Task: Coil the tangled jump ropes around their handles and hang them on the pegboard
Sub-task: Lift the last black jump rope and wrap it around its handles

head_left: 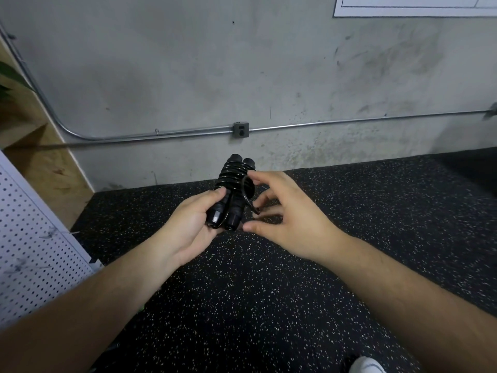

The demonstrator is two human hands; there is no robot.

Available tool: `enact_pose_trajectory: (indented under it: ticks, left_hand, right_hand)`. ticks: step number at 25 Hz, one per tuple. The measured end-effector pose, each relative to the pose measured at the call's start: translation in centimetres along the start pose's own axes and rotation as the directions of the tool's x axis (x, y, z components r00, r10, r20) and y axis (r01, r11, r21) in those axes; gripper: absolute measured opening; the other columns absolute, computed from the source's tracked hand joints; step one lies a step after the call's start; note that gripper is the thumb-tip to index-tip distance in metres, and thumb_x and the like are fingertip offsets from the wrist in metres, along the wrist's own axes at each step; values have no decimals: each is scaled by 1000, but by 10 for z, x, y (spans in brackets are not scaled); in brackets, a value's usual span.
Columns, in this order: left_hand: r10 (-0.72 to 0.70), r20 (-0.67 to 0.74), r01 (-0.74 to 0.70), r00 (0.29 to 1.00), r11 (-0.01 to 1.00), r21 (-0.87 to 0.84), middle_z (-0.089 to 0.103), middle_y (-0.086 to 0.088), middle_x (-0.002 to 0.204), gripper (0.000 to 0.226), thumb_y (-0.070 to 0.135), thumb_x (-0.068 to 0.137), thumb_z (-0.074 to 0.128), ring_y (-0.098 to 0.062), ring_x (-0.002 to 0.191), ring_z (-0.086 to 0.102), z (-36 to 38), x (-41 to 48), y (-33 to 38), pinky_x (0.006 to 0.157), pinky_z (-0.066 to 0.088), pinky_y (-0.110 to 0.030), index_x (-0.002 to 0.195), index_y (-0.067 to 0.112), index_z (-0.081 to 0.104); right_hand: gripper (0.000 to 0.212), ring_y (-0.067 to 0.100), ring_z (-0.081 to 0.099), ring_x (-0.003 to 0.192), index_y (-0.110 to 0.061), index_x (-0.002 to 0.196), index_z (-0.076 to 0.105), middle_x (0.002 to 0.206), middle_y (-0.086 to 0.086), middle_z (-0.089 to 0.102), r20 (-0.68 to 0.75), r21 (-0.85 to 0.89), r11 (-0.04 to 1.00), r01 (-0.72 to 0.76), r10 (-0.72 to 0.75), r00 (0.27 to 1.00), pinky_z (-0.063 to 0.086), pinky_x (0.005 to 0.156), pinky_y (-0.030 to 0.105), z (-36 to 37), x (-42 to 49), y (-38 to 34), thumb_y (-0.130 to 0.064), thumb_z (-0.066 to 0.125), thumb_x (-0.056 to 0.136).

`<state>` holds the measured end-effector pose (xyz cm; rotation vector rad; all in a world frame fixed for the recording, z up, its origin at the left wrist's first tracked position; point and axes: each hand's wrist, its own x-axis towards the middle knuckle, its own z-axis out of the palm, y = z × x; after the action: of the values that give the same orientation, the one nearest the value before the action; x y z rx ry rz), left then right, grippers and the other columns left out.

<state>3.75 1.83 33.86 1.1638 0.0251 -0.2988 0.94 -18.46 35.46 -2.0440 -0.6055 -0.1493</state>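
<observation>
– Across the back, biggest first: what's there?
– Grey concrete wall (pixel 188 63), with a metal conduit (pixel 161 134) running along it through an outlet box (pixel 241 129). Below that, black speckled floor (pixel 349 211). White pegboard (pixel 32 251) at the far left edge, well apart from the hands.
– Hands?
– Left hand (pixel 188 227) is curled round the lower ends of two black handles (pixel 231 208), held side by side with the thumb on top. Right hand (pixel 287 219) is loose, fingers spread, index fingertip touching the rope's stray loop. No clear pinch.
– Where's the rope?
– Jump rope (pixel 232 173) is up in the air over the floor, between both hands. It's wound in tight turns round the upper half of the handles. One loose loop (pixel 248 196) springs out to the right, its free end near the right fingers.
– Step?
– Probably securing the tail, with the coil nearly finished and hanging not yet done.
– Tips?
– Press the left thumb on the last turn so the wraps don't slacken. Pinch the tail close to the bundle, pull it snug, then tuck it under a turn. The cord looks stiff and will likely spring open if released.
</observation>
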Motion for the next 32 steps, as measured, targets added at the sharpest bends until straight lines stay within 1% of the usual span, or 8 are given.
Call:
enact_pose_trajectory:
  ticks: [5,11,15,19,24,26,29,32]
  left_hand:
    - [20,41,-22,999,999,50,68,-23,124,34,12,102,50,-29,102,70,6,-2,-1,72,61,-41,134,2,59]
    - [103,108,-115,989,987,113,71,-10,124,53,10,101,52,-30,113,68,6,-4,2,81,58,-48,139,46,51]
    - [142,130,-164,981,970,180,70,-9,125,47,8,101,51,-29,114,67,8,-5,0,96,52,-50,134,39,60]
    - [157,120,-176,980,970,169,70,-8,126,47,7,100,52,-30,116,67,12,-7,0,97,53,-49,135,37,60]
    - [147,138,-168,979,973,158,70,-11,125,47,8,98,54,-32,120,64,17,-9,-6,101,52,-50,136,36,59]
    - [155,135,-175,979,972,156,71,-8,124,47,8,99,52,-28,116,67,17,-7,-7,96,54,-46,137,36,58]
    - [167,135,-188,977,970,155,72,-9,121,47,6,101,49,-24,109,70,16,-5,-8,89,57,-39,139,34,56]
    - [161,135,-178,978,975,131,71,-9,124,48,6,101,48,-27,113,69,15,-4,-9,88,55,-40,140,34,54]
  right_hand:
    - [53,12,58,104,-22,127,67,120,-15,55,6,-43,997,67,-66,998,59,83,27,-9,1,1,-19,85,77]
    - [21,11,63,79,-18,86,78,88,-11,68,-38,-67,996,60,-62,997,53,70,23,-13,2,-3,-21,91,69]
    - [20,3,58,67,-17,70,72,76,-11,64,-44,-180,983,-48,40,998,43,63,13,-15,0,-4,-22,91,69]
    - [24,6,54,68,-19,68,65,78,-10,57,-40,-460,886,-62,49,998,46,63,26,-18,0,-4,-25,88,74]
    - [25,10,53,72,-18,70,62,80,-11,55,-13,-576,817,-28,25,1000,38,63,25,-10,-2,-12,-29,82,79]
    - [26,8,55,73,-21,70,61,79,-11,58,-59,-527,845,-88,67,996,41,64,26,-5,-2,-10,-32,83,79]
    - [26,1,57,61,-19,68,65,66,-13,64,-154,-221,933,-285,255,954,43,58,21,-2,-2,-3,-29,87,75]
    - [28,11,61,52,-8,71,65,63,0,68,-115,36,920,-390,391,913,48,48,24,0,-3,0,-23,88,75]
